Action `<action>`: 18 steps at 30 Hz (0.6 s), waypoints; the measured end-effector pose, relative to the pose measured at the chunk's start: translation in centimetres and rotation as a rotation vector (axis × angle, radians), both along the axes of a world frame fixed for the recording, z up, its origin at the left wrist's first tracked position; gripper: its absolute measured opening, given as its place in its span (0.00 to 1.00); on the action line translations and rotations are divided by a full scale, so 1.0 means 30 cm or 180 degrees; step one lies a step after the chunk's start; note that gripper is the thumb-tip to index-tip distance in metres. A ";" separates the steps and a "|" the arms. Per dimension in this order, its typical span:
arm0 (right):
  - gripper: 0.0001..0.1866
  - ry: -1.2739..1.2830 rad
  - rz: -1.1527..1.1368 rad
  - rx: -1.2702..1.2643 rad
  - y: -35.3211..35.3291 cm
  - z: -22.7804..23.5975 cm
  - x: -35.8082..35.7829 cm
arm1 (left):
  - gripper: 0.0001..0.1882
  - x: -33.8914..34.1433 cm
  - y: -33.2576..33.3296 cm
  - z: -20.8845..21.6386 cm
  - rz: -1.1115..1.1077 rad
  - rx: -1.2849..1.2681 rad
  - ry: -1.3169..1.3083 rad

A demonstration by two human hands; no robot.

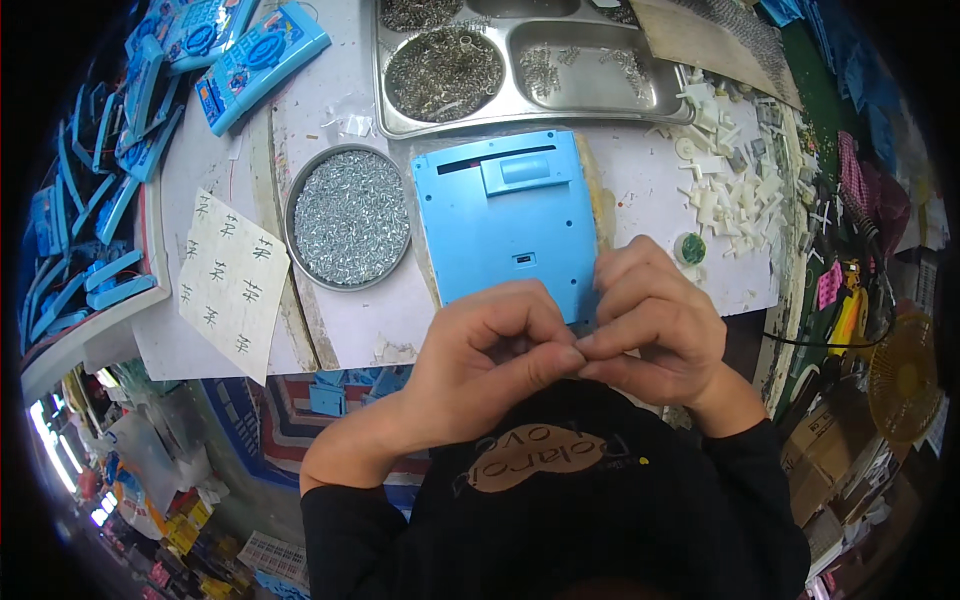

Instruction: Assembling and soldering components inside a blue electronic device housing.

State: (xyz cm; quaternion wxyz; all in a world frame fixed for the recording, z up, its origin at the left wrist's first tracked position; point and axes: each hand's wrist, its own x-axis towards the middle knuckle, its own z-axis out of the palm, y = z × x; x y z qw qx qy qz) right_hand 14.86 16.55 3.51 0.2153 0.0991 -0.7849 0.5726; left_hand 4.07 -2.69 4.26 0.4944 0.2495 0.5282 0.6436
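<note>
My left hand [500, 355] and my right hand [655, 330] meet at the fingertips close to my chest, just in front of the table edge. Both are closed in a pinch. Whatever sits between the fingertips is too small or too hidden to make out. Beyond them a light blue plastic casing [485, 225] lies on the table, with a raised rectangular part near its far edge, a small slot and several screw holes. My fingers cover its near edge. Left of the casing stands a round dish [290, 225] full of small silvery screws [352, 215].
A metal compartment tray [450, 127] holding small springs [445, 75] stands behind the casing. White plastic parts [735, 195] are heaped on the right, near a small green round piece [689, 248]. At left lie a marked paper sheet [230, 280], a blue toy [262, 65] and a bin [152, 295] of blue casings.
</note>
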 end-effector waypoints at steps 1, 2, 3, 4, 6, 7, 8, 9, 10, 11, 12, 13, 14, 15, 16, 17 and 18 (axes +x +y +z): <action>0.15 -0.0022 -0.0002 -0.0094 -0.010 -0.004 0.008 | 0.03 0.010 -0.003 0.000 0.0003 -0.0039 -0.0342; 0.15 -0.0044 -0.0002 -0.0188 -0.018 -0.007 0.011 | 0.03 0.018 -0.006 -0.003 0.0028 0.0026 -0.0213; 0.14 -0.0010 0.0020 -0.0195 -0.021 -0.009 0.012 | 0.03 0.028 -0.007 -0.007 0.0053 0.0096 -0.0092; 0.14 0.0025 0.0044 -0.0202 -0.024 -0.011 0.011 | 0.03 0.034 -0.010 -0.009 0.0079 0.0165 0.0029; 0.13 0.0017 -0.0076 -0.0019 -0.011 -0.016 0.009 | 0.04 0.035 -0.020 -0.011 0.0354 0.0085 0.0790; 0.13 -0.0024 -0.0219 0.0171 0.016 -0.021 0.014 | 0.05 0.033 -0.027 -0.013 0.0496 0.0039 0.1173; 0.12 -0.0065 -0.0359 0.0362 0.038 -0.027 0.013 | 0.06 0.022 -0.040 -0.015 0.0644 0.0010 0.1444; 0.12 -0.0116 -0.0376 0.0729 0.055 -0.034 0.009 | 0.07 0.000 -0.052 -0.018 0.0771 -0.0003 0.1709; 0.12 -0.0168 -0.0391 0.1096 0.069 -0.045 0.005 | 0.08 -0.020 -0.065 -0.021 0.0899 -0.0016 0.1973; 0.12 -0.0222 -0.0407 0.1464 0.077 -0.056 0.001 | 0.09 -0.033 -0.079 -0.025 0.0886 -0.0124 0.2224; 0.12 -0.0217 -0.0379 0.1603 0.071 -0.071 -0.004 | 0.11 -0.042 -0.096 -0.029 0.0886 -0.0244 0.2475; 0.11 -0.0261 -0.0311 0.1768 0.066 -0.067 -0.010 | 0.12 -0.048 -0.108 -0.035 0.0880 -0.0363 0.2725; 0.11 -0.0306 -0.0246 0.1933 0.063 -0.058 -0.016 | 0.11 -0.052 -0.111 -0.046 0.0963 -0.0348 0.2804; 0.10 -0.0350 -0.0172 0.2100 0.059 -0.048 -0.024 | 0.10 -0.057 -0.108 -0.049 0.1047 -0.0322 0.2928; 0.10 -0.0578 -0.0130 0.2102 0.056 -0.032 -0.031 | 0.10 -0.063 -0.101 -0.051 0.1129 -0.0295 0.3051; 0.10 -0.0807 -0.0091 0.2103 0.053 -0.012 -0.037 | 0.09 -0.065 -0.097 -0.050 0.1210 -0.0266 0.3174; 0.10 -0.1034 -0.0058 0.2104 0.052 0.004 -0.041 | 0.08 -0.064 -0.095 -0.047 0.1220 -0.0357 0.3154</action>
